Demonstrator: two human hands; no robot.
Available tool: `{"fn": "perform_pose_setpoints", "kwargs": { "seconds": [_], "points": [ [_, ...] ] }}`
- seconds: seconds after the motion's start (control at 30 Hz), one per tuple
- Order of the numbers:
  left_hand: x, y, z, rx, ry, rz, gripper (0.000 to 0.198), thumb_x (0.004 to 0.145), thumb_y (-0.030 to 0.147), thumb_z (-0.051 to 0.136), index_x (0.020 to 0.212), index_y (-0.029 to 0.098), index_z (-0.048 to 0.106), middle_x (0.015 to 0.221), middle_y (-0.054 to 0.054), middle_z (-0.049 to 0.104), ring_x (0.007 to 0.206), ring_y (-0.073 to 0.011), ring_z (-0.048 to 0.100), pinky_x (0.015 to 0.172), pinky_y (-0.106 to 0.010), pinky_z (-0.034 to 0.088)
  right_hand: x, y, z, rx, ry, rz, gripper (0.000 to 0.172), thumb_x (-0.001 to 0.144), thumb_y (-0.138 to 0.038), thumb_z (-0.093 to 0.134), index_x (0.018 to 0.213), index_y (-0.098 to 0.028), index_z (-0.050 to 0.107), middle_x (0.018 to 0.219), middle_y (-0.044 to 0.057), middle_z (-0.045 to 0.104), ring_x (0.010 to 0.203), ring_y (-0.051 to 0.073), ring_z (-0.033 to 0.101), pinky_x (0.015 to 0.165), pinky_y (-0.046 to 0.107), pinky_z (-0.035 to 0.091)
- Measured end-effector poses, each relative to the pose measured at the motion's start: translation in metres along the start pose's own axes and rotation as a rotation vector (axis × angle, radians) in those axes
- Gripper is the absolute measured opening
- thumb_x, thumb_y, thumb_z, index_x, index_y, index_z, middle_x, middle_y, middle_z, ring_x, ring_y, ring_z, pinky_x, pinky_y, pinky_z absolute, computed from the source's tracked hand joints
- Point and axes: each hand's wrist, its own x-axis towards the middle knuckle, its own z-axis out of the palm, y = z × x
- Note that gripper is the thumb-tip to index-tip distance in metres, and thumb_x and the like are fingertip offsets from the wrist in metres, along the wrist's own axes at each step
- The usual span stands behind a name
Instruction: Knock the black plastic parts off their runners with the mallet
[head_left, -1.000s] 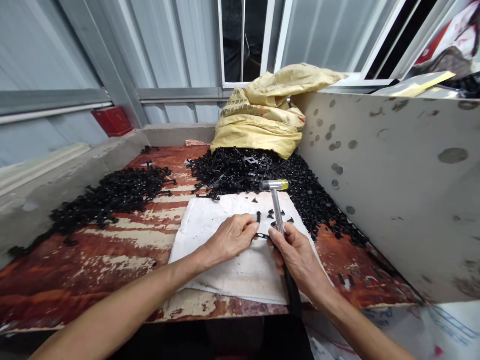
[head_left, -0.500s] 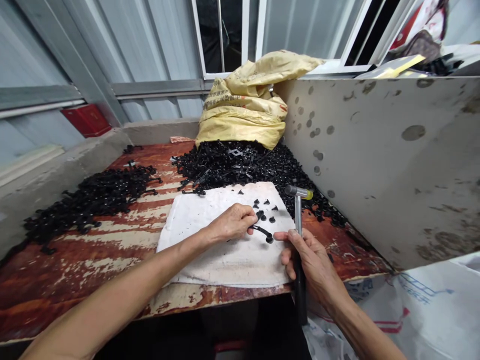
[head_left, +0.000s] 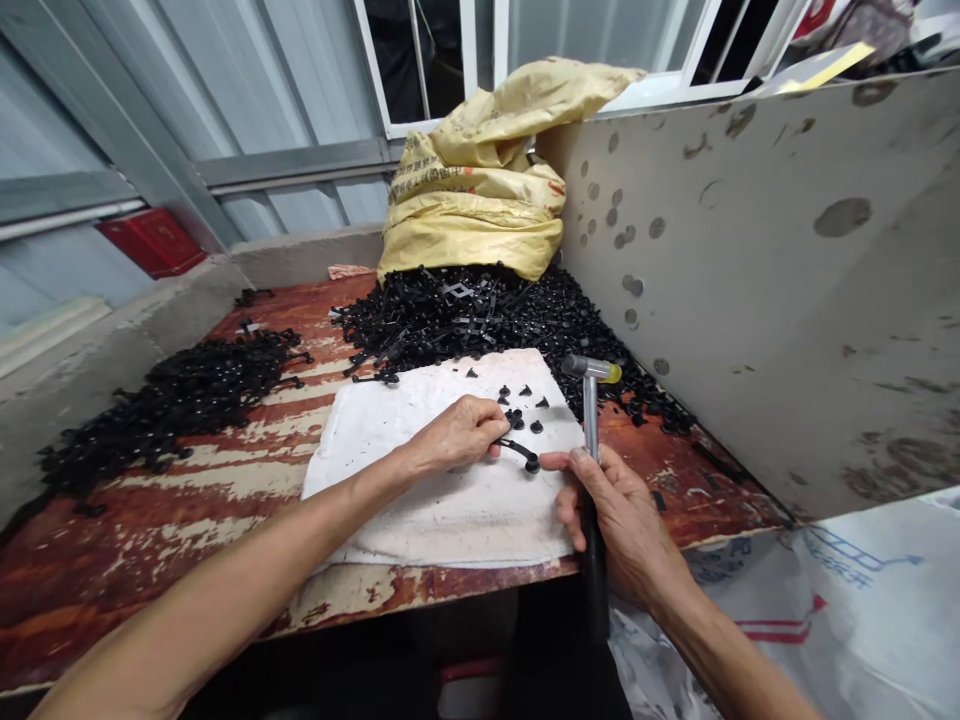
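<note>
My left hand [head_left: 456, 437] pinches a small black plastic part [head_left: 519, 452] that lies on a white cloth pad [head_left: 420, 500]. My right hand [head_left: 619, 510] grips the handle of a small hammer [head_left: 591, 372], whose metal head with a yellow tip stands upright just right of the pad. Several tiny black bits [head_left: 520, 400] lie loose on the pad beyond the part.
A large heap of black plastic parts [head_left: 487, 315] lies behind the pad below a yellow sack [head_left: 480, 200]. Another black heap [head_left: 187, 385] sits at the left on the worn red board [head_left: 150, 520]. A spotted grey panel [head_left: 750, 260] walls the right side.
The hammer has swung from over the pad to its right edge and stands upright. My left hand keeps its pinch on the black part, now stretched out on the pad.
</note>
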Motion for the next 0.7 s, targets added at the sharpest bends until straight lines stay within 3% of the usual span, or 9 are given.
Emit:
{"fn": "perform_pose_setpoints", "kwargs": {
  "seconds": [0.3, 0.43, 0.7],
  "points": [
    [0.0001, 0.0023, 0.0019, 0.042, -0.009, 0.0, 0.015, 0.081, 0.021, 0.045, 0.07, 0.017, 0.054, 0.056, 0.004, 0.055, 0.039, -0.0053, 0.034, 0.04, -0.02, 0.022, 0.0021, 0.0034, -0.0032, 0.02, -0.02, -0.003, 0.052, 0.074, -0.066, 0.062, 0.092, -0.017, 0.058, 0.046, -0.005, 0.057, 0.029, 0.007, 0.039, 0.033, 0.019, 0.024],
    [-0.0004, 0.0012, 0.0014, 0.116, 0.013, 0.083, 0.018, 0.08, 0.02, 0.045, 0.063, 0.017, 0.05, 0.052, 0.006, 0.047, 0.045, -0.0058, 0.032, 0.044, -0.02, 0.023, 0.0031, 0.0034, -0.0027, 0.017, -0.026, -0.007, 0.052, 0.075, -0.065, 0.061, 0.094, -0.016, 0.059, 0.047, -0.006, 0.057, 0.029, 0.007, 0.039, 0.034, 0.019, 0.026],
    [0.0066, 0.0036, -0.0076, 0.176, -0.055, 0.123, 0.02, 0.079, 0.022, 0.046, 0.06, 0.017, 0.052, 0.05, 0.004, 0.048, 0.046, -0.0076, 0.036, 0.046, -0.021, 0.026, 0.0007, -0.0003, -0.0082, -0.104, -0.057, -0.014, 0.045, 0.082, -0.063, 0.053, 0.086, -0.019, 0.056, 0.052, -0.006, 0.054, 0.033, 0.007, 0.037, 0.033, 0.02, 0.031]
  ]
}}
